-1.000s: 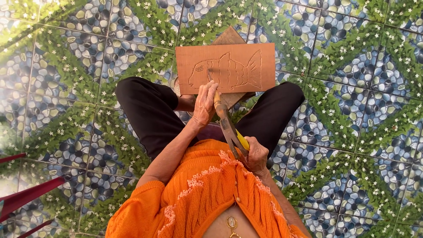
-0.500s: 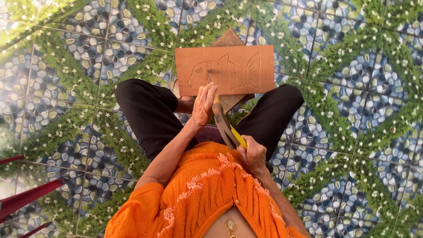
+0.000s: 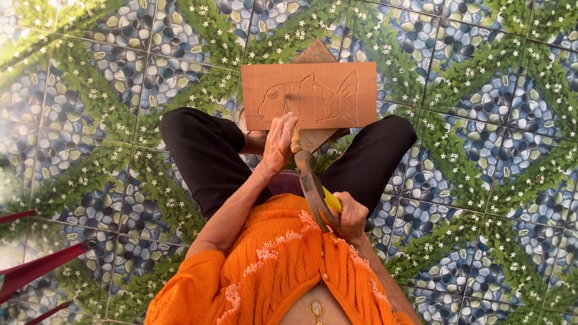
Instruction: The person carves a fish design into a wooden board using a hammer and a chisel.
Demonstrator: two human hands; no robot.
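A brown wooden board (image 3: 328, 81) with a carved fish outline rests in front of my crossed legs, on top of another wooden block (image 3: 316, 53). My left hand (image 3: 279, 141) grips a chisel whose tip touches the fish just behind its head. My right hand (image 3: 351, 215) holds a hammer (image 3: 312, 183) with a yellow handle, its metal head close to the chisel's butt end.
I sit on a tiled floor (image 3: 481, 150) patterned with pebbles, green leaves and small white flowers. Red bars (image 3: 36, 271) of some furniture show at the lower left corner.
The hammer head has swung toward the chisel's end. My left hand stays on the chisel at the same spot on the fish.
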